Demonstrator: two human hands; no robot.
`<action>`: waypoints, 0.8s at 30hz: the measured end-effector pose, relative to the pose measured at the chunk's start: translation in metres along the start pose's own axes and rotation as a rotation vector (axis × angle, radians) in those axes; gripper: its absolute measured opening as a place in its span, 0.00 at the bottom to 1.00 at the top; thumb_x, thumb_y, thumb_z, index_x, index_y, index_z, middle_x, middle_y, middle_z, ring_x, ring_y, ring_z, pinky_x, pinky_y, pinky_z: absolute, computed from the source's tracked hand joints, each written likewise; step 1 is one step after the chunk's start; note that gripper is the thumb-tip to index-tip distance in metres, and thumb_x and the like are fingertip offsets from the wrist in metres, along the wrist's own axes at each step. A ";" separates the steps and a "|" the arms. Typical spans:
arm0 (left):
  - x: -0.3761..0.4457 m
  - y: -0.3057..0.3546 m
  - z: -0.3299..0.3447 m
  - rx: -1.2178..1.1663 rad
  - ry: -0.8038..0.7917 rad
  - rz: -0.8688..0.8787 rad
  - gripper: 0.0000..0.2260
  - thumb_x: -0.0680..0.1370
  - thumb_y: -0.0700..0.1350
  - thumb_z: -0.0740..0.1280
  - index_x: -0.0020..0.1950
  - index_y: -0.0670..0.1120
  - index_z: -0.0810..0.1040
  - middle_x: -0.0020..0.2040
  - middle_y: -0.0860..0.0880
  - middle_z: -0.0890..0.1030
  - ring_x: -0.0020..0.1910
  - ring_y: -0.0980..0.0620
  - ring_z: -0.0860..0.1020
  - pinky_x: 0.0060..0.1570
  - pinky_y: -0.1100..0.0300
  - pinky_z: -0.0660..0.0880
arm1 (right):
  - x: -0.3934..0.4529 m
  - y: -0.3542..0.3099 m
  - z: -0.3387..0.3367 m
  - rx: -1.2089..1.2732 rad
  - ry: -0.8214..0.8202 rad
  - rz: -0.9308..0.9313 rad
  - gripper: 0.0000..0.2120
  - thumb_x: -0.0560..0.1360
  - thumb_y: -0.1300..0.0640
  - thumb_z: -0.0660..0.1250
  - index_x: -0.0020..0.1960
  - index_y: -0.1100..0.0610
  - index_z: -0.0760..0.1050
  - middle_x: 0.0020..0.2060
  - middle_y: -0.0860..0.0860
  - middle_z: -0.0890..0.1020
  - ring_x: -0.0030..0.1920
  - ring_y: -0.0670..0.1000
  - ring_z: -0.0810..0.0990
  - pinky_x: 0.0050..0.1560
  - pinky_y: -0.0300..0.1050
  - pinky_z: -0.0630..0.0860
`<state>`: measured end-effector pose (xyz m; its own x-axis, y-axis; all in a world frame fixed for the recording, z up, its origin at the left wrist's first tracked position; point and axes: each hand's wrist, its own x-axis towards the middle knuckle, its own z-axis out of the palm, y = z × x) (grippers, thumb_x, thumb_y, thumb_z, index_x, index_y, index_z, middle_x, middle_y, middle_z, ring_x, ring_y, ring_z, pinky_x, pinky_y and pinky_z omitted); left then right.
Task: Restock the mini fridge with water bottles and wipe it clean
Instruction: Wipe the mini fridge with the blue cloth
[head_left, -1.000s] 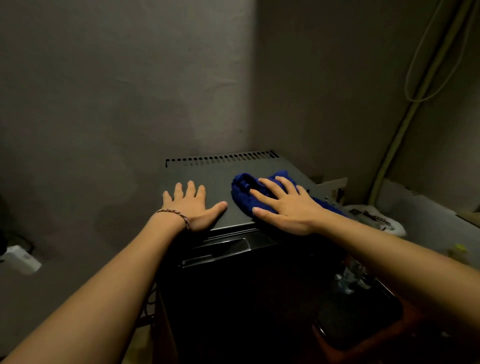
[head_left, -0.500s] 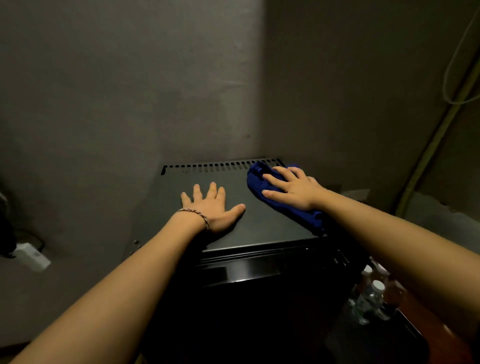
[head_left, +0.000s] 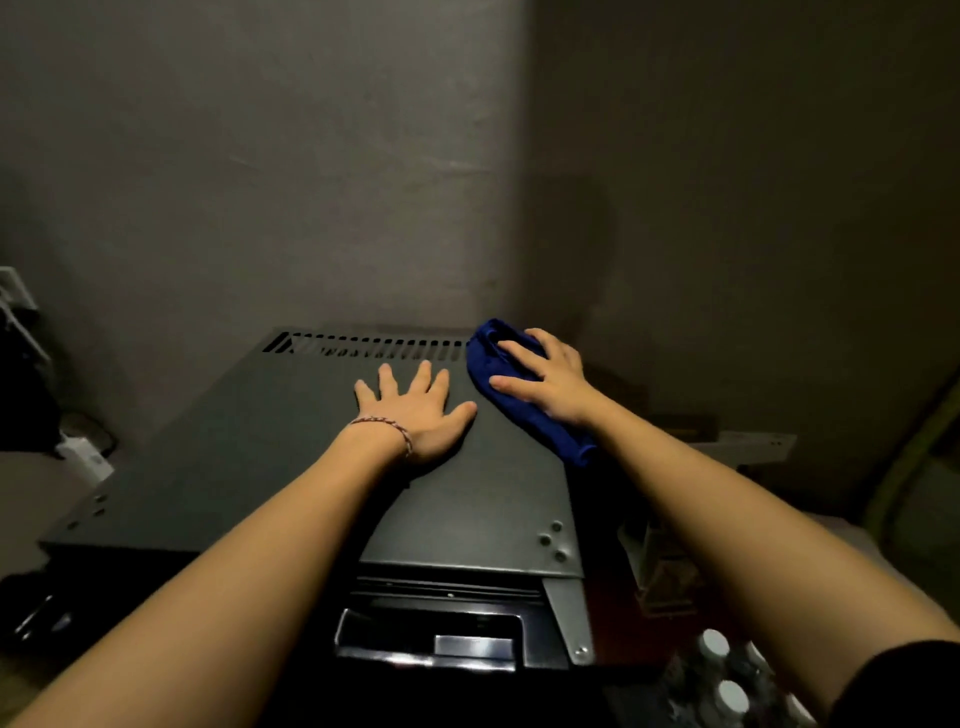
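Cloth (head_left: 519, 395) moved to fridge top (head_left: 291, 441) rear corner.

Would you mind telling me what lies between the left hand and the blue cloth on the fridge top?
Nothing: in the head view only bare fridge top separates the left hand from the blue cloth.

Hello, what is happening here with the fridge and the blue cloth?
A person is wiping the top of the mini fridge. The right hand presses a blue cloth flat at the back right corner, beside the vent slots. The left hand lies flat on the top, fingers spread, holding nothing. Water bottles stand low at the right, outside the fridge.
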<state>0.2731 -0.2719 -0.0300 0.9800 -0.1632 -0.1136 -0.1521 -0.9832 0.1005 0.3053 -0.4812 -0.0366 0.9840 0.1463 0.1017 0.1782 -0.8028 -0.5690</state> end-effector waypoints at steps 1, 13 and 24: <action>-0.001 0.001 0.000 -0.007 0.004 -0.006 0.34 0.78 0.69 0.44 0.81 0.55 0.44 0.81 0.54 0.41 0.78 0.38 0.39 0.74 0.36 0.39 | 0.001 0.003 -0.001 0.037 0.007 -0.009 0.30 0.76 0.37 0.65 0.76 0.41 0.64 0.78 0.48 0.52 0.77 0.55 0.45 0.76 0.49 0.43; -0.032 0.018 0.007 -0.065 0.030 -0.065 0.29 0.81 0.64 0.42 0.81 0.55 0.46 0.81 0.54 0.43 0.80 0.45 0.41 0.76 0.42 0.40 | -0.076 -0.001 0.010 0.078 0.053 -0.197 0.25 0.74 0.32 0.63 0.66 0.41 0.70 0.71 0.45 0.58 0.73 0.51 0.48 0.76 0.57 0.52; -0.057 0.021 0.010 -0.159 0.067 0.028 0.25 0.83 0.59 0.44 0.80 0.55 0.54 0.81 0.52 0.51 0.80 0.44 0.46 0.76 0.42 0.44 | -0.133 -0.041 0.014 0.167 0.153 0.019 0.23 0.71 0.26 0.59 0.54 0.42 0.70 0.59 0.45 0.60 0.68 0.53 0.55 0.69 0.64 0.64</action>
<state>0.2129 -0.2845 -0.0310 0.9829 -0.1793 -0.0430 -0.1624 -0.9524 0.2581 0.1668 -0.4594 -0.0383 0.9783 0.0323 0.2047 0.1690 -0.6960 -0.6979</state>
